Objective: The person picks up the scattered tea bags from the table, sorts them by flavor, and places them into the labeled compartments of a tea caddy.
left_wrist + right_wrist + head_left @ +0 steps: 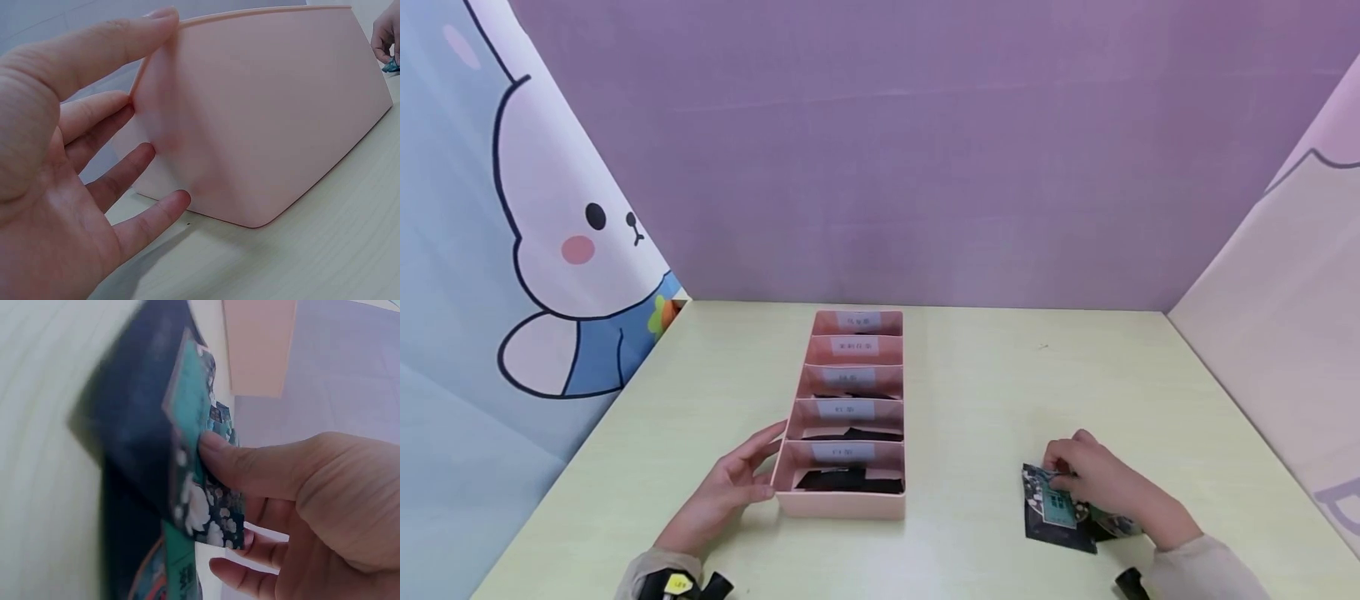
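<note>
A long pink divider box (841,505) stands on the table, its several compartments marked with white labels; dark packets lie in the nearer ones. At its near left corner is my left hand (730,492). In the left wrist view the thumb lies at the rim, and the fairly straight, spread fingers (140,165) touch the wall. To the right of the box, my right hand (1097,475) pinches a black tea sachet (1060,533) with a teal panel and white flower print. The right wrist view shows the thumb (244,465) pressed on its printed face. A second sachet (1116,523) lies partly beneath that hand.
The pale table (970,400) runs back to a purple backdrop (880,150). A blue cloth with a cartoon rabbit (565,267) borders the left side, and a pale cloth (1285,333) the right. Bare tabletop separates the box and the sachets.
</note>
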The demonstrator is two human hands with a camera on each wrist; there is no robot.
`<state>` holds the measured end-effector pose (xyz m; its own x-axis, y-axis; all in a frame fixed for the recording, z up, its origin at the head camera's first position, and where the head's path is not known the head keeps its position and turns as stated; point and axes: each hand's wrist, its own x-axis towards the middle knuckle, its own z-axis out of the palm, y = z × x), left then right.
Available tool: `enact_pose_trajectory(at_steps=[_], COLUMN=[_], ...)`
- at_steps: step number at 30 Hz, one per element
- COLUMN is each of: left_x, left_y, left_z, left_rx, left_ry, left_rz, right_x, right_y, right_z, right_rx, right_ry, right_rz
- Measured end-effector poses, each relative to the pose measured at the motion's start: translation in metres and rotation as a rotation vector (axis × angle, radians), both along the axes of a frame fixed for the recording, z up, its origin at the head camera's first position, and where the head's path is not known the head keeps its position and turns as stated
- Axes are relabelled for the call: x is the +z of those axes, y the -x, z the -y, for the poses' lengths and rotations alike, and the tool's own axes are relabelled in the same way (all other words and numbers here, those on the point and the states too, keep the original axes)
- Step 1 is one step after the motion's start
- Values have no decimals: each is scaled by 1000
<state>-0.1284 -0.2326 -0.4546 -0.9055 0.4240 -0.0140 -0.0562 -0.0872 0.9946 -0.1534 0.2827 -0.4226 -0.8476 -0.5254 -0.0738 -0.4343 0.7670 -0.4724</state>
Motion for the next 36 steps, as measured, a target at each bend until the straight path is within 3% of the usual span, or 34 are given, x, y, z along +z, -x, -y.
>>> enact_pose_trajectory(at_steps=[7, 11, 21, 29, 36], left_x=[1, 1, -1, -1, -2], left_y=[-1, -1, 1, 0, 1], left_z=[0, 1, 1, 0, 0], left_rx=[5, 3, 9, 19, 4], left_ry=[10, 7, 8, 16, 11], left_rz=[37, 23, 28, 45, -12], right_x=[6, 10, 29, 44, 59], right_y=[10, 15, 30, 49, 68], right_z=[-2, -4, -1, 4, 11], right_rx=[73, 86, 24, 65, 65], right_ry=[80, 141, 241, 253, 229], right_rz=[55, 76, 201, 230, 204])
